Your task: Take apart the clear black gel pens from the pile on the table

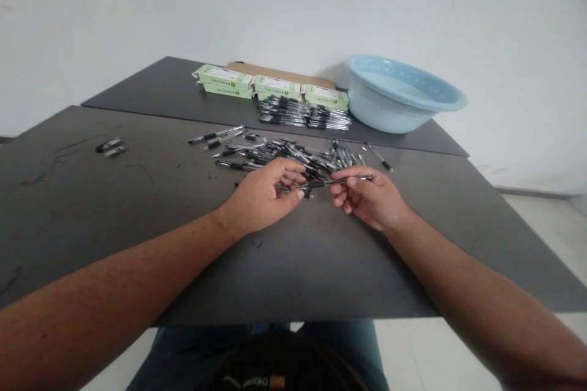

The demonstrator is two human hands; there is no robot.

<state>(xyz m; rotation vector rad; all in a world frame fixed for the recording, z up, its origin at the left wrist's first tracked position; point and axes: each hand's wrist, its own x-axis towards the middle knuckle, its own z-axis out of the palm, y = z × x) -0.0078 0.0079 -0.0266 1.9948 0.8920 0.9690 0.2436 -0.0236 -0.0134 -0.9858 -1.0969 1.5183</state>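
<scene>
Hands [263, 195] [371, 198] pinch slim black pen [337, 181]

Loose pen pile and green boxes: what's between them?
Head view: a neat stack of pens by the green boxes, then a bare tabletop strip with the table seam, then the loose pile.

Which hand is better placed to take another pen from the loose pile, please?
Probably the left hand: it sits beside the pile and only pinches the pen at one end; the right hand grips its barrel.
</scene>
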